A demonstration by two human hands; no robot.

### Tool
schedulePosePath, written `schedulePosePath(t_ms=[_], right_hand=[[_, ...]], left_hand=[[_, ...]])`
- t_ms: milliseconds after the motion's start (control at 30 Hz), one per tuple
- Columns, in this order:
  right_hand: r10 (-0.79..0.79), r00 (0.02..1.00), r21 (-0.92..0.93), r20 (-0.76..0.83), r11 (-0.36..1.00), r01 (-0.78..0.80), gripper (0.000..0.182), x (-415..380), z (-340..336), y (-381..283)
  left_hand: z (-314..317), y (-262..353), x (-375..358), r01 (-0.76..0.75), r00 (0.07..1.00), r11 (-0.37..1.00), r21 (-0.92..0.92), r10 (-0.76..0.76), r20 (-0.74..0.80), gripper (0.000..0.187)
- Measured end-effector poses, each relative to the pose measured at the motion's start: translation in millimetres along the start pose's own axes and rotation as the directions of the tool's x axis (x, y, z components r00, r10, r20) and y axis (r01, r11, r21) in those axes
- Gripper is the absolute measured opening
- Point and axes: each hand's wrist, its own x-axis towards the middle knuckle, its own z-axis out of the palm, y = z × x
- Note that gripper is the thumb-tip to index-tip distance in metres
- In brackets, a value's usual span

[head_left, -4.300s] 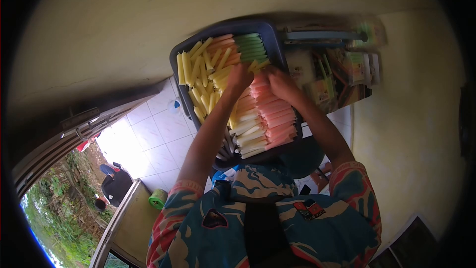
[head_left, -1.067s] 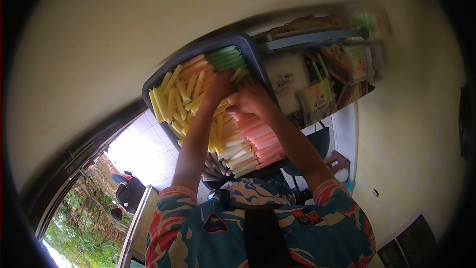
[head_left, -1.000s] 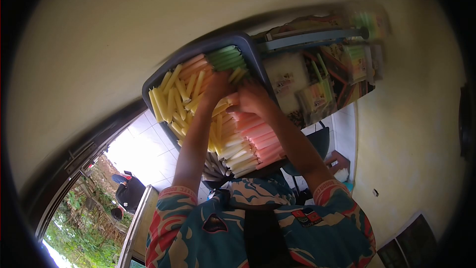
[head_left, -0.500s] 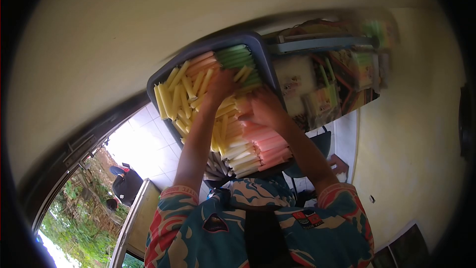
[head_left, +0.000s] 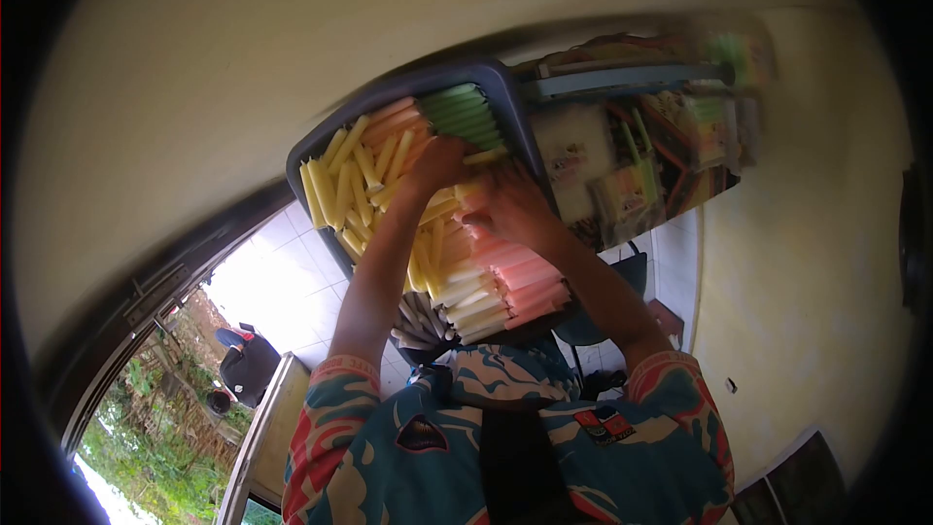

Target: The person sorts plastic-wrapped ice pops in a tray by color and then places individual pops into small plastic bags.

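Observation:
A dark plastic tub (head_left: 533, 131) holds many candle-like sticks in groups of colour. Loose yellow sticks (head_left: 342, 190) lie crosswise at its left and middle. Over the middle, my left hand (head_left: 442, 163) is closed, and a yellow stick (head_left: 486, 156) juts from its fingers towards the right. Close beside it, my right hand (head_left: 515, 206) has curled fingers above the pink sticks (head_left: 530, 272); what lies inside them is hidden. Green sticks (head_left: 462, 112) are lined up at the far end, with peach sticks (head_left: 394, 115) to their left. White sticks (head_left: 471, 306) fill the near side.
Right of the tub, a patterned surface (head_left: 671, 160) bears clear packets (head_left: 627, 196) of coloured sticks and a pale blue bar (head_left: 632, 83). Grey sticks (head_left: 423, 321) lie at the near left. A person (head_left: 248, 367) is beyond the doorway. A dark chair (head_left: 627, 277) stands below.
Two yellow sticks showed near my left hand before; now one sticks out, lying flatter. Both hands have shifted only slightly, and more of the green row is visible.

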Motion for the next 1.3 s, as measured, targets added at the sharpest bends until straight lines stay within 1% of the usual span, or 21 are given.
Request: schedulePosePath(t_ms=[33, 100, 200, 300, 333, 400, 433, 533, 567, 633, 667, 733, 800, 900, 1000, 1100, 1200, 1300], right_hand=[[-0.016, 0.999, -0.011, -0.044, 1.000, 0.016, 0.075, -2, 2, 1], [-0.018, 0.999, -0.010, -0.048, 1.000, 0.018, 0.075, -3, 1, 0], [-0.018, 0.997, -0.049, -0.072, 0.999, 0.014, 0.074, -3, -3, -6], [-0.027, 0.993, -0.109, -0.115, 0.994, 0.015, 0.072, -5, -3, -8], [-0.032, 0.991, -0.128, -0.130, 0.992, 0.015, 0.072, -7, -4, -9], [0.003, 0.991, -0.107, -0.130, 0.994, -0.017, 0.060, -13, -8, -14], [0.017, 0.991, -0.097, -0.132, 0.995, -0.030, 0.054, -14, -10, -17], [-0.107, 0.973, 0.186, -0.202, 0.972, 0.145, 0.027, -19, -22, -10], [0.011, 0.991, 0.179, -0.132, 0.984, 0.013, 0.021, -19, -25, -9], [0.245, 0.969, 0.138, 0.003, 0.960, -0.243, 0.013, -14, -34, -8], [0.190, 0.974, 0.121, -0.122, 0.977, -0.176, 0.014, -6, -40, -3], [0.174, 0.978, 0.145, -0.114, 0.977, -0.157, 0.014, 23, -50, 15], [0.038, 0.996, 0.051, -0.084, 0.998, -0.033, 0.015, 52, -37, 36], [-0.054, 0.998, -0.129, 0.024, 0.990, 0.056, 0.015, 85, -8, 43], [-0.005, 0.994, -0.248, 0.109, 0.968, 0.032, 0.017, 93, 12, 40], [-0.050, 0.996, -0.232, 0.076, 0.970, 0.067, 0.016, 95, 15, 42], [-0.040, 0.997, -0.302, 0.060, 0.952, 0.056, 0.014, 87, 16, 40], [-0.028, 0.999, -0.301, 0.028, 0.953, 0.035, 0.013, 86, 21, 40]], left_hand=[[1, 0, 0, -0.022, 1.000, 1.000, -0.002, 0.022, -0.001, 0.030], [7, -2, 0, -0.068, 0.998, 0.998, -0.005, 0.068, -0.005, 0.031], [20, -3, -5, -0.140, 0.966, 0.990, 0.032, 0.144, -0.215, 0.032], [26, 0, -8, -0.275, 0.860, 0.951, 0.139, 0.308, -0.407, 0.038], [23, 5, -11, -0.194, 0.921, 0.976, 0.104, 0.217, -0.324, 0.038], [15, 12, -18, -0.016, 0.990, 0.998, 0.061, 0.024, -0.141, 0.040], [19, 10, -17, -0.009, 0.986, 0.995, 0.101, 0.025, -0.164, 0.039], [34, 10, -18, 0.025, 0.976, 0.979, 0.202, 0.020, -0.217, 0.036], [37, 11, -19, 0.042, 0.973, 0.973, 0.227, 0.011, -0.228, 0.034], [40, 8, -19, 0.054, 0.969, 0.961, 0.273, 0.015, -0.245, 0.032], [42, 6, -18, 0.047, 0.969, 0.956, 0.290, 0.027, -0.246, 0.032], [47, 5, -17, 0.046, 0.975, 0.950, 0.310, 0.025, -0.222, 0.030], [45, 7, -13, 0.062, 0.982, 0.943, 0.327, 0.001, -0.190, 0.028], [43, 9, -10, 0.141, 0.980, 0.943, 0.300, -0.090, -0.180, 0.024], [27, 32, -26, 0.126, 0.984, 0.952, 0.278, -0.085, -0.156, 0.020], [24, 41, -34, 0.143, 0.975, 0.952, 0.270, -0.089, -0.201, 0.018], [27, 36, -31, 0.141, 0.981, 0.938, 0.315, -0.090, -0.172, 0.018], [32, 29, -30, 0.125, 0.981, 0.945, 0.303, -0.072, -0.182, 0.017]])
